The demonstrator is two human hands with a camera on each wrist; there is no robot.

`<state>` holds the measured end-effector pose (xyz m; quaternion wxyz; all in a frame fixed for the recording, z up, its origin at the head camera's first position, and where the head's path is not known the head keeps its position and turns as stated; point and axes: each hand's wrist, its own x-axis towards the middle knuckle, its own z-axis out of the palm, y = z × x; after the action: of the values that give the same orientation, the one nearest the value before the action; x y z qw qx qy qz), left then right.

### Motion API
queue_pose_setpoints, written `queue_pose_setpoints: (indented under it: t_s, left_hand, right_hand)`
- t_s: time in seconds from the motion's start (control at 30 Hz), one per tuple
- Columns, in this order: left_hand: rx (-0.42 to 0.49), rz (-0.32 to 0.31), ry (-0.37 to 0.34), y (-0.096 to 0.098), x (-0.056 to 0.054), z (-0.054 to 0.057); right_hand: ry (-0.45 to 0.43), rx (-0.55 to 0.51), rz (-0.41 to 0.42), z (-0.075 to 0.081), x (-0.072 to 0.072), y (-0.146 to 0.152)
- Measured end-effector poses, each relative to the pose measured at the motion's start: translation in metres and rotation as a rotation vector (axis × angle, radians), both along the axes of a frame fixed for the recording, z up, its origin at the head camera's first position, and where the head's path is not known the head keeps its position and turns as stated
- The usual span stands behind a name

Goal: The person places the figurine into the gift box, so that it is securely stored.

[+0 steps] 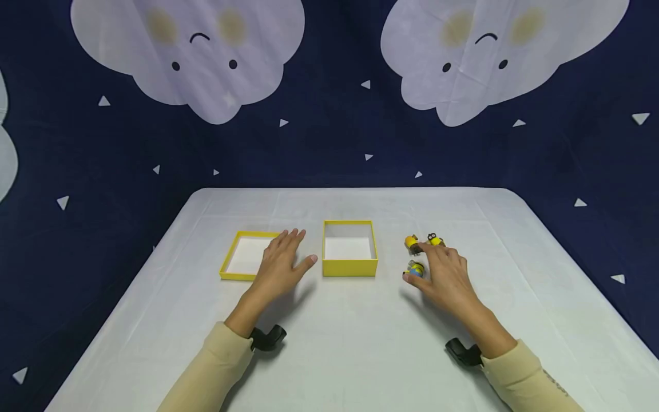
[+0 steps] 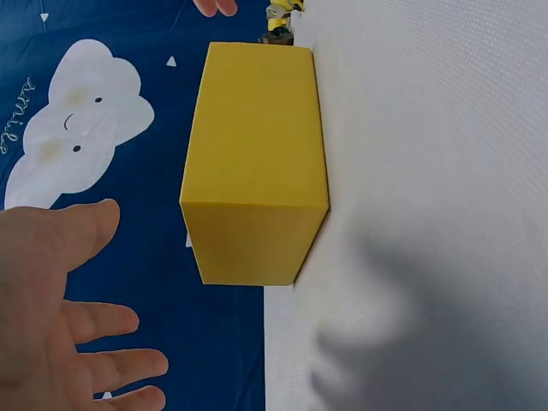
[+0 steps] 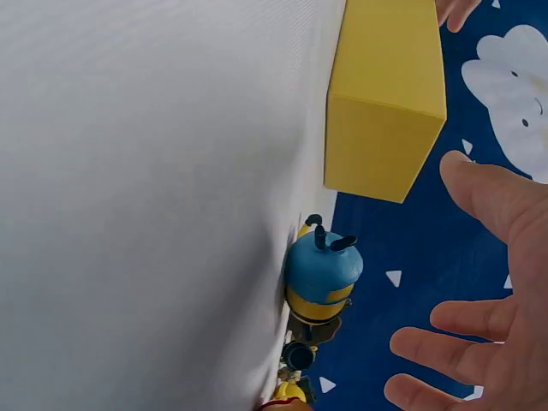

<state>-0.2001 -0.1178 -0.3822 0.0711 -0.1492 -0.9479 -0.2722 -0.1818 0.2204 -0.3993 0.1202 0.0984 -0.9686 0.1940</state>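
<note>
My left hand point(image 1: 280, 268) hovers with its fingers spread over the right part of a shallow yellow box lid point(image 1: 235, 276), holding nothing. Just right of it stands an open yellow box point(image 1: 350, 268) with a white inside. My right hand point(image 1: 449, 279) reaches over three small Minion figures, thumb and fingers apart. The nearest figure point(image 1: 416, 270), with blue clothing, lies between thumb and index finger; the right wrist view shows its blue end point(image 3: 321, 267) apart from the fingers. Behind it are a second figure point(image 1: 411, 242) and a goggled figure point(image 1: 435, 238), partly hidden by the fingers.
A white cloth covers the table point(image 1: 329, 343). Behind it hangs a dark blue curtain point(image 1: 329, 143) with cloud faces and small white triangles. Black wrist cameras sit at both cuffs, such as the left camera point(image 1: 269, 339).
</note>
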Motion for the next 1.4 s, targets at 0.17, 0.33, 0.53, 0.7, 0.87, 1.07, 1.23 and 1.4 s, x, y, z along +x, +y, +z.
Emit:
queue_pose_setpoints:
  t_s: [0.17, 0.33, 0.53, 0.7, 0.87, 1.07, 1.23, 1.4]
  left_hand:
    - [0.054, 0.004, 0.002, -0.001, -0.003, -0.001]
    - [0.092, 0.01, 0.007, -0.001, -0.006, -0.002]
    - [0.126, 0.011, 0.003, 0.001, -0.009, -0.002]
    - [0.155, 0.007, 0.026, 0.001, -0.012, -0.002]
    - [0.202, 0.0, 0.029, 0.002, -0.017, -0.002]
    - [0.254, -0.012, 0.034, 0.004, -0.021, -0.004]
    - [0.286, -0.014, 0.024, 0.006, -0.026, -0.007]
    - [0.309, -0.017, -0.017, 0.009, -0.029, -0.011]
  right_hand:
    - [0.018, -0.035, 0.007, -0.002, -0.001, 0.002]
    - [-0.016, -0.084, 0.004, -0.003, -0.002, 0.005]
    - [-0.074, -0.164, 0.004, -0.004, -0.004, 0.009]
    - [-0.091, -0.189, -0.001, -0.004, -0.006, 0.011]
    - [-0.09, -0.192, 0.0, -0.005, -0.008, 0.013]
    - [-0.089, -0.184, 0.003, -0.006, -0.011, 0.014]
    - [-0.086, -0.161, -0.002, -0.008, -0.013, 0.015]
    - [-0.084, -0.128, -0.018, -0.011, -0.015, 0.016]
